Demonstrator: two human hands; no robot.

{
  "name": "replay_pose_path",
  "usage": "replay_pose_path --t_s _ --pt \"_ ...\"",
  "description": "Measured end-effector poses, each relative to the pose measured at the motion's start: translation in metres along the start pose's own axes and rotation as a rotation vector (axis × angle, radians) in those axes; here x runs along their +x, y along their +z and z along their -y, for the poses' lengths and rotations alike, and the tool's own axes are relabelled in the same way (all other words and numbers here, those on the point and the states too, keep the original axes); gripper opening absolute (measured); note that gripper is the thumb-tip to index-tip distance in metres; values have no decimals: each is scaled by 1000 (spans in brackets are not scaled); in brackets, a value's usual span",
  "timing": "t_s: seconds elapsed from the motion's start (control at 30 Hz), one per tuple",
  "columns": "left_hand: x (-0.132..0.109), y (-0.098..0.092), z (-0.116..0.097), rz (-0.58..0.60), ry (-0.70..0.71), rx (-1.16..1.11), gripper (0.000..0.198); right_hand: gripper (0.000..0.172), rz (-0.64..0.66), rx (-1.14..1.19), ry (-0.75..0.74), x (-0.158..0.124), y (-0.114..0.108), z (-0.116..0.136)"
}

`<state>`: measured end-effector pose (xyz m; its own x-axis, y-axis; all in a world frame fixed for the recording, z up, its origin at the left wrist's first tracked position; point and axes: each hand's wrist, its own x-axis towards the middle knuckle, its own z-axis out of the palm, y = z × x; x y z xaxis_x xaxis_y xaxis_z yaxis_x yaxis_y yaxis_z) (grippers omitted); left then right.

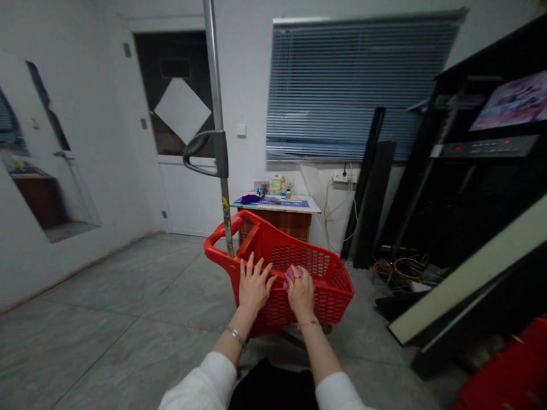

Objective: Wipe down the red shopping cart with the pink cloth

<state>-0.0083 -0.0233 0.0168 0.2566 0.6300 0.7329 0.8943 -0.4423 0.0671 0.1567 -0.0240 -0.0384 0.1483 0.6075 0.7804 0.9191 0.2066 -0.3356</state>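
Note:
A red plastic shopping cart (290,304) with perforated sides stands on the grey floor in front of me. My left hand (255,285) lies on the near rim of its basket, fingers spread, holding nothing. To the right, my right hand (301,293) has its fingers wrapped round a pink cloth (289,278), pressed against the same rim. A metal pole (216,85) with a grey loop handle (203,154) rises at the cart's left end, beside the red push handle.
Behind the cart, a small table (314,206) bears a purple cloth (250,199) and small bottles. Dark panels (376,210) lean at the right, near loose cables (401,267) and a long pale board (465,273). A white door (183,196) stands back left.

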Motion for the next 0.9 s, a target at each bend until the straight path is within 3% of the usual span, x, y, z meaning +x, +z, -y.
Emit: replay_pose_path --t_s 0.1,0.27,0.33,0.43,0.6,0.67,0.77,0.9 --pt "0 0 4 8 13 5 40 40 1 6 -11 -6 -9 -17" --pt "1 1 2 9 0 -4 40 44 -96 -77 100 -19 -44 -97" --pt "1 1 -1 7 -8 -13 40 45 -155 -116 194 -20 -51 -113" --pt "1 1 -4 -2 -5 -27 40 42 -184 -167 278 -13 -43 -95" --pt "0 1 -2 0 1 -14 41 37 -18 -35 76 1 -2 -4" --pt "0 1 1 6 9 -7 40 39 -15 8 52 0 6 14" --pt "-1 1 5 13 20 -3 39 40 -25 21 29 -7 1 0" --pt "-1 3 5 14 6 -8 38 44 -88 -31 63 -19 -26 -68"
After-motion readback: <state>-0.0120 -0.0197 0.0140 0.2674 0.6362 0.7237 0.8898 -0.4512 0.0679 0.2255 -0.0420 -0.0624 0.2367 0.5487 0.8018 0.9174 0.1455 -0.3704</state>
